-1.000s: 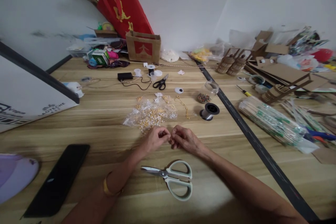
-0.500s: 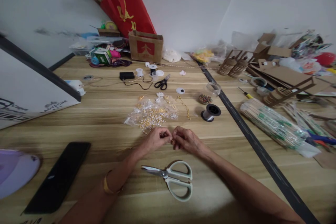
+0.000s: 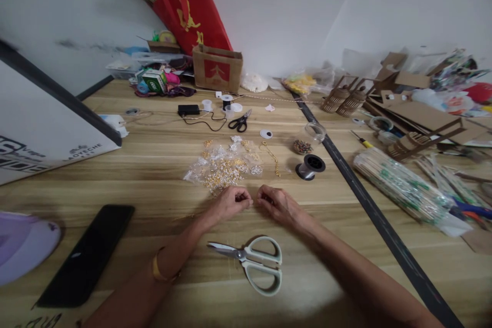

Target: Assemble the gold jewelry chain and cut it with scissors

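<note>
My left hand (image 3: pixel 230 203) and my right hand (image 3: pixel 277 204) rest on the wooden table (image 3: pixel 154 174), fingertips pinched and almost meeting. Whatever they pinch is too small to make out. Just beyond them lie clear bags of gold and silver jewellery findings (image 3: pixel 223 166) and a short gold chain (image 3: pixel 271 157). A spool of clear thread (image 3: pixel 310 166) lies to the right of the chain, with a small jar of beads (image 3: pixel 305 142) behind it. Pale green scissors (image 3: pixel 250 261) lie closed between my forearms.
A black phone (image 3: pixel 86 253) and a purple item (image 3: pixel 23 243) lie at the left. Black scissors (image 3: pixel 239 121), a black box with a wire (image 3: pixel 188 110), a white board (image 3: pixel 42 128), bags and cardboard pieces (image 3: pixel 423 113) crowd the back and right. Bagged skewers (image 3: pixel 400 184) lie right.
My hands have drawn slightly apart, so a small gap shows between the fingertips. The view shifted a little to the left.
</note>
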The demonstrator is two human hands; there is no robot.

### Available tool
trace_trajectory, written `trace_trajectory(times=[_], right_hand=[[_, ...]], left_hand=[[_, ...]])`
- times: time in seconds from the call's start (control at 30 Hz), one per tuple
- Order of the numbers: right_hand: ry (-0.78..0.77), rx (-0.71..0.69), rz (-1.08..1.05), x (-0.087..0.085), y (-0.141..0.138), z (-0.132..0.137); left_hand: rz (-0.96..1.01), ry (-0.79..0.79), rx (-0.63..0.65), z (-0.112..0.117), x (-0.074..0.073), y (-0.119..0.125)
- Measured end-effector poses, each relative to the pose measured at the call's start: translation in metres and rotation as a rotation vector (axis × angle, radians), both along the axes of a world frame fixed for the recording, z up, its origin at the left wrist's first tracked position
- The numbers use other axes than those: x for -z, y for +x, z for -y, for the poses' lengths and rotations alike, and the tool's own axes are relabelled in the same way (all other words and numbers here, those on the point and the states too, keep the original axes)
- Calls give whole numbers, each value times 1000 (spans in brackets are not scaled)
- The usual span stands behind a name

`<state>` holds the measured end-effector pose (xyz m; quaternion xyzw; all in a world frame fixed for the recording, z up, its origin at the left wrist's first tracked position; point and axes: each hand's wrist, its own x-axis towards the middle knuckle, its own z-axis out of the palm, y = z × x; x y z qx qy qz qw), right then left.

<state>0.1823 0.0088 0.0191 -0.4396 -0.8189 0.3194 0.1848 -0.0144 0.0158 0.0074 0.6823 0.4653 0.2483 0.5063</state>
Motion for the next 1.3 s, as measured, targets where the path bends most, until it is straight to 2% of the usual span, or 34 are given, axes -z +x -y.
trace_trajectory(times=[0.13,0.4,0.67,0.93,1.3], right_hand=[[110,-23,77,-4,2,0],[52,-28,167,-7,0,5],[186,-86,127,-9,0,7],[268,-71,188,-7,-2,11],[243,-66,178,2,-8,13]], left_hand=[[-27,-3,-13,0,0,0],[5,-13,6,-1,2,-2],[85,-78,12,-1,1,-3],[31,-19,35,0,2,-1],[-144,132,72,6,5,1]])
